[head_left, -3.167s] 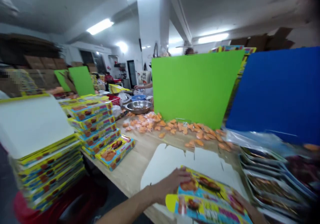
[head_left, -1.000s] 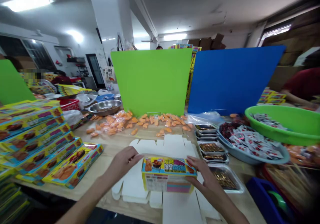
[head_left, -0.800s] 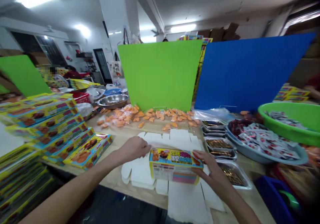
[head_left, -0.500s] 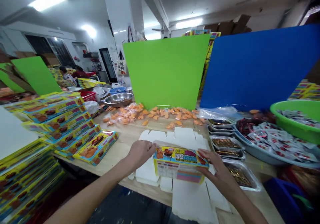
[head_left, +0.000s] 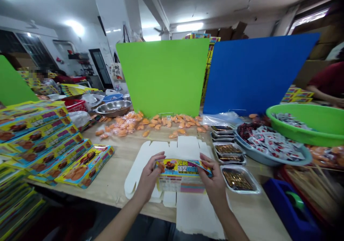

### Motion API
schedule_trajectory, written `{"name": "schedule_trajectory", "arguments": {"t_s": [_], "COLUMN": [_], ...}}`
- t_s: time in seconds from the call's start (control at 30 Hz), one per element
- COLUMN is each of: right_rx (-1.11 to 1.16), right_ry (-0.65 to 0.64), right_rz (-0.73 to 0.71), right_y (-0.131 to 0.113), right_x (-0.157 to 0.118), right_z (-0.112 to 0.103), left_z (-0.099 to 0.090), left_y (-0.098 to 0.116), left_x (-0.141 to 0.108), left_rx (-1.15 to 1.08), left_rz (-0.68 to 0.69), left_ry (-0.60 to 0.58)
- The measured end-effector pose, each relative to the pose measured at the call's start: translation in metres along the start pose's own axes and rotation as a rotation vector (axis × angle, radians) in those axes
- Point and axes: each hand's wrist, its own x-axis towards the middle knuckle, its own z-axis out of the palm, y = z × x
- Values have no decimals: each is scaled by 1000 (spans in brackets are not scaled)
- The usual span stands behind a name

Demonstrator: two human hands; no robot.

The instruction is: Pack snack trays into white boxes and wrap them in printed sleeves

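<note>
A yellow and blue printed carton [head_left: 180, 180] stands between my hands, above flat white unfolded cartons [head_left: 139, 162] on the table. My left hand [head_left: 151, 174] grips its left end, the thumb on the printed front near the top edge. At the right end my right hand [head_left: 213, 178] pinches the upper panel between thumb and fingers. The panel bows a little along its back edge. What is inside the carton is hidden from me.
Finished-looking cartons [head_left: 86, 165] are stacked on the left. Orange packets [head_left: 126, 123] lie along the back before a green board [head_left: 163, 76]. Foil trays [head_left: 239, 179], a blue basin [head_left: 268, 158], a green basin [head_left: 322, 137] and a tape dispenser [head_left: 290, 208] stand right. A person in red [head_left: 328, 78] is beyond.
My view has swung right, so the table things appear further left. My left hand has moved from the carton's top left corner to wrap its left end. The right hand now presses the top panel.
</note>
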Motion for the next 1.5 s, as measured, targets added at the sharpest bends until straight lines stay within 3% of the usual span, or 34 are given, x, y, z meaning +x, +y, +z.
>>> {"name": "schedule_trajectory", "arguments": {"t_s": [0.23,0.37,0.47,0.53,0.67,0.83,0.97,1.03,1.1,1.23,1.37,1.43,1.5], "right_rx": [106,31,-123,-230,-277,-281,-308,-322,-323,-353,-479,-578,-739], "right_ry": [49,-73,-350,-523,-659,-609,-614,-619,-615,-591,-551,-405,-59], "right_rz": [14,-122,-245,-288,-326,-354,-372,-351,-341,-416,-504,-460,-330], "right_y": [8,1,-3,-4,-1,-6,-16,-17,-14,-10,-18,-22,-23], "right_x": [0,2,9,15,21,21,20,21,21,19,11,8,1], "right_z": [5,-7,-27,-41,-53,-49,-57,-63,-67,-64,-70,-91,-126], "left_z": [19,18,10,0,-19,-25,-26,-24,-18,1,11,9,7], "left_y": [-11,-12,-10,-10,-16,-26,-16,-2,13,31,25,17,11], "left_x": [-3,-2,-3,-3,0,4,2,5,11,23,24,26,30], "left_rx": [-133,-95,-11,32,175,275,443,627,788,830,871,886,862], "left_rz": [16,37,76,130,346,648,724,744,756,793,914,955,981], "left_ry": [194,204,136,21,-192,-188,-203,-286,-441,-743,-737,-698,-660]}}
